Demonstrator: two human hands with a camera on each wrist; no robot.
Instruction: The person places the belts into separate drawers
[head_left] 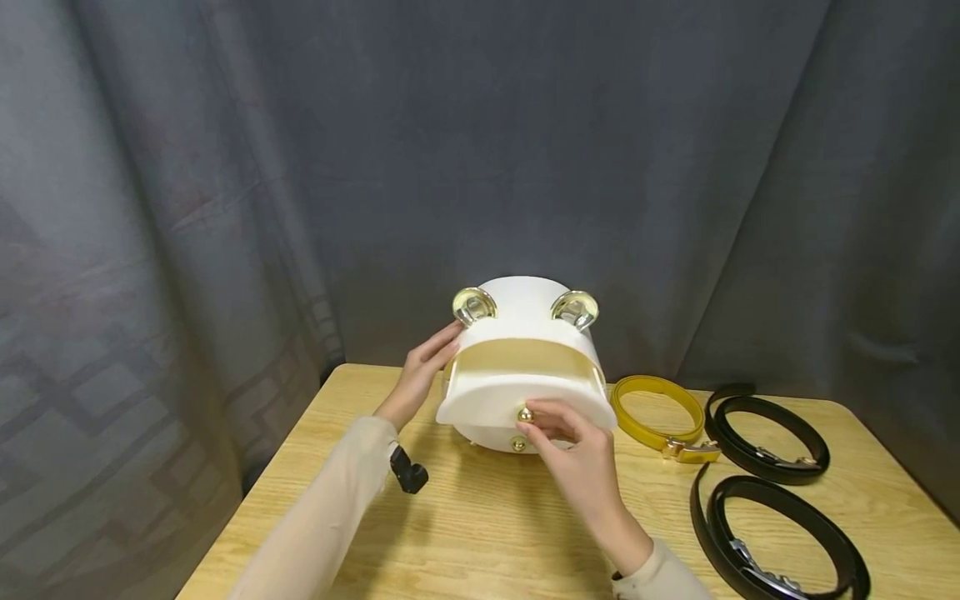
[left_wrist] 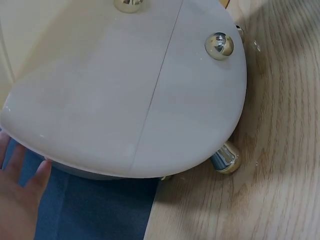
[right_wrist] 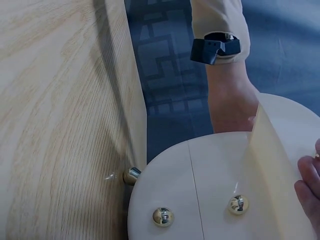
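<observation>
Head view: the right hand [head_left: 573,454] pinches the small gold knob [head_left: 525,414] on the upper drawer [head_left: 517,398] of a white round box [head_left: 525,367], fingers curled about the knob, and that drawer stands pulled out toward the person with its cream inside showing. A second gold knob [head_left: 518,444] sits just below it on the shut lower front. The left hand [head_left: 422,372] rests with straight fingers against the box's left side. The box stands near the middle of the wooden table [head_left: 465,533], close to its far edge, with two gold ring handles [head_left: 474,305] on top and small gold feet [left_wrist: 226,159] under it. On the table to the right of the box lie a coiled yellow belt [head_left: 656,410] and, beyond it, two coiled black belts [head_left: 768,437], all apart from the hands. A grey curtain [head_left: 300,167] hangs behind.
</observation>
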